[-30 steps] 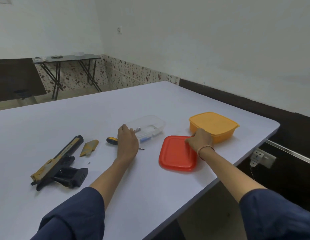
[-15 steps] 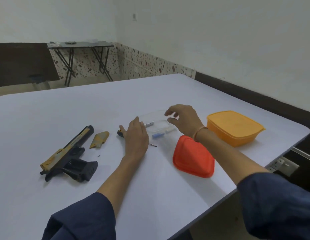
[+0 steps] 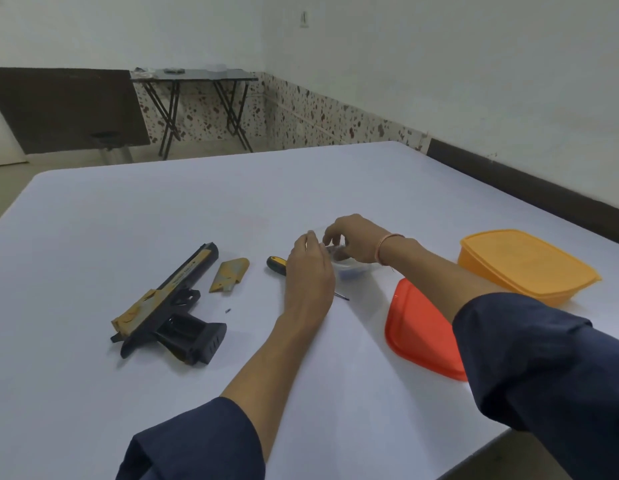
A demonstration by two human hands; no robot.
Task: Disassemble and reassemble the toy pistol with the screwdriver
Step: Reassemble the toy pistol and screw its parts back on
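On the left of the worktop (image 3: 93, 220) our toy pistol (image 3: 169, 303) lies flat, well apart from our hands, with a yellow panel (image 3: 230, 274) already off beside it and a tiny dark screw (image 3: 227, 310) loose near its trigger, so we judge we are mid-disassembly. The screwdriver (image 3: 277, 265) rests untouched under our left hand (image 3: 309, 268), whose grip is loose, holding nothing we can see. Our right hand (image 3: 354, 239) pinches narrowly at the small clear box (image 3: 351, 266); we cannot tell whether it holds anything. Something blue shows inside, the rest hidden. Next we likely steady and open it for screws. The red lid (image 3: 418, 327) lies off; the orange tub (image 3: 528, 265) hides its contents
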